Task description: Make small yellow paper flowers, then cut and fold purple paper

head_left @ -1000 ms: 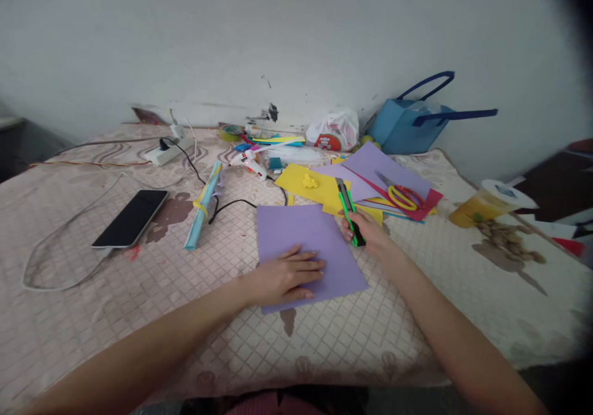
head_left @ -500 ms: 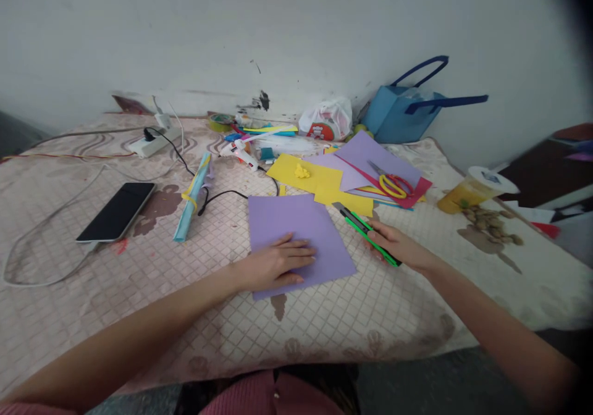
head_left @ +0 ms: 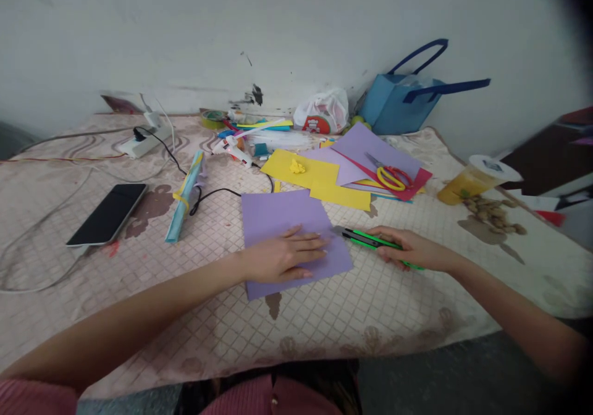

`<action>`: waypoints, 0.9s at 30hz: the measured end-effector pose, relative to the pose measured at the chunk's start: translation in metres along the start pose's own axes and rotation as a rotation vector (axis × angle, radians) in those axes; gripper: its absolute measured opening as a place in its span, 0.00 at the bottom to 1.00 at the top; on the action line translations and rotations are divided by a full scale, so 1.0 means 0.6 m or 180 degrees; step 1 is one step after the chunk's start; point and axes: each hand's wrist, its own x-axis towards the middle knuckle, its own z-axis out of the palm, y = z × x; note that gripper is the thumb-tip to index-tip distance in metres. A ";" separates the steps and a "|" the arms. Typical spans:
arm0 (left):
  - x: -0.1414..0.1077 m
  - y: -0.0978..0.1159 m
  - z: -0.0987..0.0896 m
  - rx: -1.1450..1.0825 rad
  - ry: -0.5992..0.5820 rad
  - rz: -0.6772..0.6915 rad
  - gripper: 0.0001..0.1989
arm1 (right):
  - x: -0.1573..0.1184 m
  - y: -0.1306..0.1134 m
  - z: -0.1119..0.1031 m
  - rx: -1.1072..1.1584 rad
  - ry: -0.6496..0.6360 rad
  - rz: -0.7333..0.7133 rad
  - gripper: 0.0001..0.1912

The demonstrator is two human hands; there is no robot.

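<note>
Purple paper (head_left: 275,214) lies under the flat left hand (head_left: 285,257), the nearer of the two. The right hand (head_left: 412,248), beyond the paper's right edge, is wrapped around a knife (head_left: 364,239) whose long axis points toward the left hand; whether the tip touches the paper cannot be determined.

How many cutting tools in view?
2: the green cutter in the right hand, and the red-and-yellow scissors lying on the colored paper pile. Others may be hidden under the pile.
</note>
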 end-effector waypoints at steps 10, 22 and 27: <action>0.002 -0.016 0.016 0.0057 -0.0310 0.0315 0.28 | -0.030 -0.003 -0.012 0.0133 -0.0198 0.0129 0.27; 0.003 -0.022 0.017 -0.0111 -0.0221 0.0350 0.29 | -0.051 -0.016 -0.007 -0.0151 -0.0435 0.0091 0.25; 0.009 -0.021 0.011 -0.0108 -0.0242 0.0380 0.30 | -0.054 -0.014 0.002 -0.1601 0.0189 -0.0752 0.20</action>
